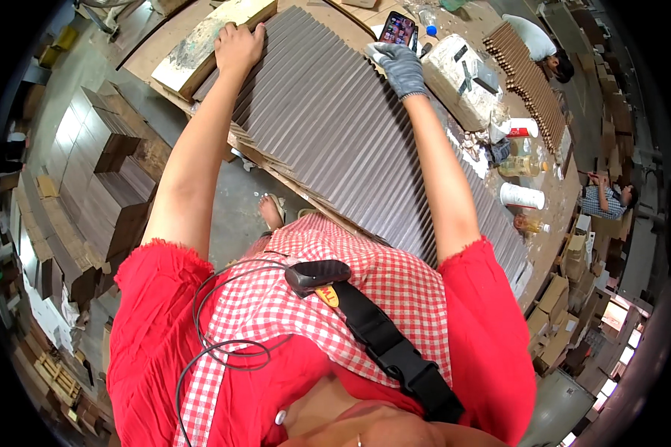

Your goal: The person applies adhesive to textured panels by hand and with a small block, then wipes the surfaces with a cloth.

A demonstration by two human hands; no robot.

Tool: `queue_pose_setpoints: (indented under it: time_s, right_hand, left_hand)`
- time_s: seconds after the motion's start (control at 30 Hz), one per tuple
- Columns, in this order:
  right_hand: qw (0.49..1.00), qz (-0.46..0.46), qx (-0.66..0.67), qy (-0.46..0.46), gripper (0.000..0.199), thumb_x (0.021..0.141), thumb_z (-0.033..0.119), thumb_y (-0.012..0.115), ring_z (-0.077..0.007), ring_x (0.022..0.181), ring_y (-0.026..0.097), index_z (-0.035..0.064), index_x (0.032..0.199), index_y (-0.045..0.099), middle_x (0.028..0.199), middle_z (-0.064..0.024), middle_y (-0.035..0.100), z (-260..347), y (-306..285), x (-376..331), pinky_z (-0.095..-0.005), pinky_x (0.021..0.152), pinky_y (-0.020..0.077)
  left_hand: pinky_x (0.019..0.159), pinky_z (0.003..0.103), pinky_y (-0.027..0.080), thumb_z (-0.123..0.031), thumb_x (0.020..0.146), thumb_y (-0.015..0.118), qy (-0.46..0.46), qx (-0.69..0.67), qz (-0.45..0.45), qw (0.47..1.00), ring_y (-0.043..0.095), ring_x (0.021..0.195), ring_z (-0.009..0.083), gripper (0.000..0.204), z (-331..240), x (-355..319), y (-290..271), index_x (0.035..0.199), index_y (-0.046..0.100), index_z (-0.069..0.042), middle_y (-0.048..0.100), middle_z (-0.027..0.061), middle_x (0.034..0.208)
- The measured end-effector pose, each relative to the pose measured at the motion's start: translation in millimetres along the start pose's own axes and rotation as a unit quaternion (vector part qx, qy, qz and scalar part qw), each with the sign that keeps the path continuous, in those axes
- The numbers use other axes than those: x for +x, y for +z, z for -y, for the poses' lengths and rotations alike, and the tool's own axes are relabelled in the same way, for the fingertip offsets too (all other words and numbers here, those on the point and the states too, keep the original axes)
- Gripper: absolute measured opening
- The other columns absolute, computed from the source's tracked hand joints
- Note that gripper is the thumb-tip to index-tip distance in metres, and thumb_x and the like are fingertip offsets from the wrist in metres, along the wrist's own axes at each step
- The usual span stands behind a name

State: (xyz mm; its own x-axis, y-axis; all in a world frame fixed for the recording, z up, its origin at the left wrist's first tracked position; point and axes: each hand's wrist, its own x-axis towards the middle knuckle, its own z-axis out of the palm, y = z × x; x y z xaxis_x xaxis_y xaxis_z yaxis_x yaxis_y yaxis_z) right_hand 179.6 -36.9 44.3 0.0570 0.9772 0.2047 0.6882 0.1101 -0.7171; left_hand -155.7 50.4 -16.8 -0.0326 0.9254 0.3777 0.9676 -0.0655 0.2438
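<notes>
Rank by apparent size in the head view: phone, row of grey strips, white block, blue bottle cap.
Largest to smallest:
1. Row of grey strips
2. White block
3. Phone
4. Blue bottle cap
No near ties.

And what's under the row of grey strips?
A wooden edge shows beneath the grey strips along their near side; whatever lies farther in is covered by them.
</notes>
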Motion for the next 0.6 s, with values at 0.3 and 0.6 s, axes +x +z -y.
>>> queue_pose_setpoints:
  time_s: [0.3,0.6]
  right_hand:
    - [0.993,0.104,0.029,-0.050,0.022,0.082,0.012,0.078,-0.0246,0.090,0.071,0.0069,0.103,0.077,0.096,-0.0117,0.074,21,35,-43,-0.0364,0.087,0.0556]
    - [0.997,0.014,-0.027,-0.067,0.016,0.085,0.014,0.073,-0.0298,0.090,0.069,0.0076,0.099,0.077,0.096,-0.0158,0.073,-7,24,-12,-0.0398,0.085,0.0535]
  left_hand:
    - [0.106,0.049,0.034,-0.055,0.098,0.037,-0.029,0.004,0.025,0.999,0.048,0.125,0.0381,0.066,5,-9,-6,0.119,0.067,0.000,0.055,0.0229,0.131]
    - [0.106,0.049,0.034,-0.054,0.098,0.038,-0.020,-0.009,0.012,1.000,0.048,0.125,0.0369,0.065,-8,-2,-4,0.118,0.067,0.000,0.055,0.0213,0.129]
